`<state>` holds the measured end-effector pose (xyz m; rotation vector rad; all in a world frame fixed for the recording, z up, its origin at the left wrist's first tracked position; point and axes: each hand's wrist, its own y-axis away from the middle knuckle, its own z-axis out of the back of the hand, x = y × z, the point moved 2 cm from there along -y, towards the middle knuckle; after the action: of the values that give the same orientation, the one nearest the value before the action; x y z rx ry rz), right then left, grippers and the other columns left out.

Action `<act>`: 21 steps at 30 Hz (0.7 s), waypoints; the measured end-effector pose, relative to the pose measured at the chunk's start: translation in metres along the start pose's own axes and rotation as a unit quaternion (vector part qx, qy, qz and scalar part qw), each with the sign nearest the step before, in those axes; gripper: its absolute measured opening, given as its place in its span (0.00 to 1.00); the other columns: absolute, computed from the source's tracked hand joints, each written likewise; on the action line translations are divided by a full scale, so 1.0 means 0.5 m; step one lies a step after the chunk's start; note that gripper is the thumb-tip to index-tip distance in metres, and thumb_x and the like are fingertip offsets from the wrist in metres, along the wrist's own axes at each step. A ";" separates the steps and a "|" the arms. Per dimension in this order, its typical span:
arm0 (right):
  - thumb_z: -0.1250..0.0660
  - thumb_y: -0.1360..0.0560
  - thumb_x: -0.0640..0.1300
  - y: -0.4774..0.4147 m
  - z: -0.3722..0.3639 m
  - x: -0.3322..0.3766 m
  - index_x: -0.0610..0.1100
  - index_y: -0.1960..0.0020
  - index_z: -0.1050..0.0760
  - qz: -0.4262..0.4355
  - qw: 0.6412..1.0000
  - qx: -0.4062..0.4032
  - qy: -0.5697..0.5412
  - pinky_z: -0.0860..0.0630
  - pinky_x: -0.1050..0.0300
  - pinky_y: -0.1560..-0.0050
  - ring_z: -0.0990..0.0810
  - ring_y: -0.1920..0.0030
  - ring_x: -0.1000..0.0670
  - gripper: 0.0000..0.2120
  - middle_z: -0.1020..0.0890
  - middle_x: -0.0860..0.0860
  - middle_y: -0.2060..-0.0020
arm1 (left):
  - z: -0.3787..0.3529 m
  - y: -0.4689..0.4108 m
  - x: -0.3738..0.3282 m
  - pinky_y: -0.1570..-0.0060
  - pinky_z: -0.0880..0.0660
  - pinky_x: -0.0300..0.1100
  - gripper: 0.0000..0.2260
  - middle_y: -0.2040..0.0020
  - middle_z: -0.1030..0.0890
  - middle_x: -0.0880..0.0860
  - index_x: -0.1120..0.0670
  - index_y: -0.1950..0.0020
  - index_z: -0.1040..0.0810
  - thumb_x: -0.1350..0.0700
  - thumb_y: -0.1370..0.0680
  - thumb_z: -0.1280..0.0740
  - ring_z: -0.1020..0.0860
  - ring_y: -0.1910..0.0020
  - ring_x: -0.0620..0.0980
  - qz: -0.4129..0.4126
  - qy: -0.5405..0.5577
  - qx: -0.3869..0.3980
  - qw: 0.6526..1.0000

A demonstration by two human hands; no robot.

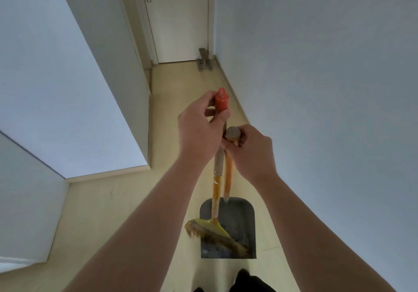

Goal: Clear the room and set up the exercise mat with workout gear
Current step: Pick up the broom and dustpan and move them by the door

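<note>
Broom | left hand wrapped round its stick near the top | right hand gripping dustpan handle end — both look light, stiff, easy carried upright

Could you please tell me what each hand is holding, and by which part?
The left hand grips the broom just below its red cap; the right hand grips the dustpan at the top of its handle.

We see a closed white door down the hall, some wooden thing on the floor beside it.
</note>
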<state>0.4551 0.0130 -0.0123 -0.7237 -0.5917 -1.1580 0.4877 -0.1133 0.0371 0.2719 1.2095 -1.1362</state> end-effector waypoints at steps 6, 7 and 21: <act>0.29 0.24 0.59 -0.224 -0.067 -0.045 0.52 0.51 0.25 -0.010 1.000 -0.005 -0.015 0.32 0.66 0.63 0.23 0.62 0.58 0.11 0.23 0.61 0.63 | -0.098 -0.198 0.069 0.47 0.23 0.34 0.11 0.53 0.20 0.33 0.44 0.40 0.20 0.51 0.22 0.26 0.20 0.51 0.34 -0.013 -0.017 0.004 1.000; 0.29 0.24 0.59 -0.262 -0.078 -0.055 0.53 0.51 0.25 -0.011 1.000 -0.002 -0.022 0.31 0.65 0.62 0.23 0.62 0.58 0.11 0.22 0.61 0.63 | -0.114 -0.233 0.083 0.46 0.23 0.35 0.11 0.51 0.18 0.35 0.45 0.40 0.19 0.51 0.22 0.26 0.20 0.51 0.36 -0.014 -0.022 0.003 1.000; 0.28 0.25 0.59 -0.818 -0.171 -0.070 0.52 0.50 0.24 -0.025 0.997 0.050 -0.062 0.30 0.65 0.64 0.20 0.60 0.56 0.13 0.19 0.58 0.61 | -0.277 -0.746 0.198 0.43 0.21 0.38 0.12 0.49 0.17 0.37 0.42 0.41 0.20 0.54 0.23 0.26 0.19 0.48 0.35 0.019 -0.045 -0.019 0.999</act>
<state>0.0591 -0.1250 -0.0108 -0.7012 -0.7704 -1.1270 0.0989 -0.2431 0.0406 0.2115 1.1420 -1.0810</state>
